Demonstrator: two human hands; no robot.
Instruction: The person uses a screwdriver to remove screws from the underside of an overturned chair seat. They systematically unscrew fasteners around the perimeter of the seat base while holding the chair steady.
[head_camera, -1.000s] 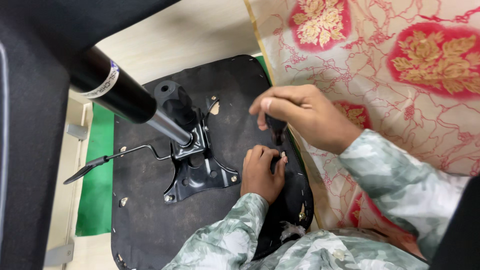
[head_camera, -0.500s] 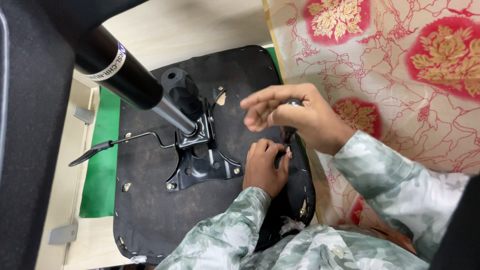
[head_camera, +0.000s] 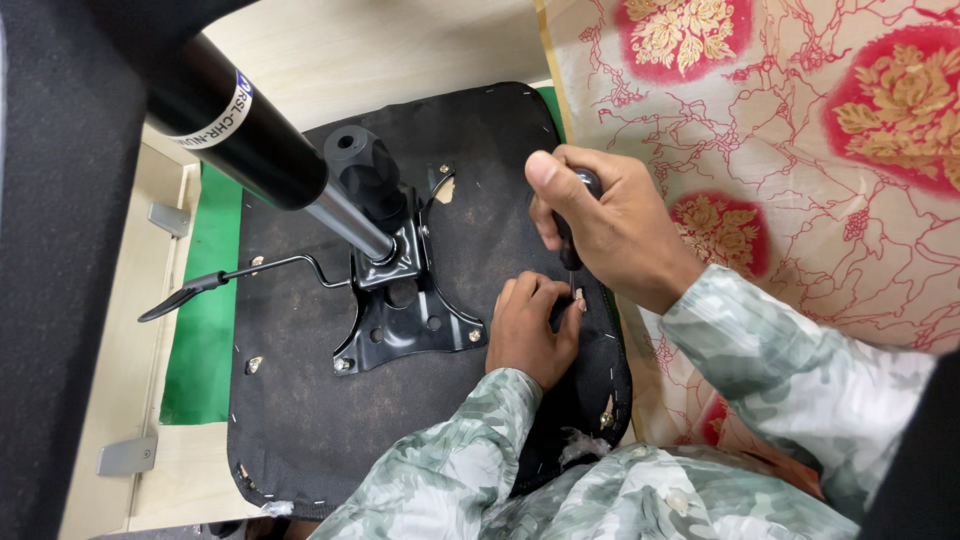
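the black-handled screwdriver stands nearly upright over the right edge of the upturned black fabric-covered chair seat base, its long axis running from the rounded handle at top down to a thin shaft whose tip meets a small screw near the seat's rim. the tip points down into the seat. the right hand is clenched around the handle, thumb laid along the top. the left hand rests just below it on the seat, fingers curled in close around the shaft tip; whether it pinches the screw or only steadies it i cannot tell.

to turn it well, i judge the shaft should stay square to the seat, with steady downward pressure so the tip does not slip out of the screw head.

just to the left, a black metal tilt mechanism plate is bolted to the seat, with a black gas lift cylinder rising from it and a thin bent lever reaching left. a cream cloth with red and gold flowers lies to the right.
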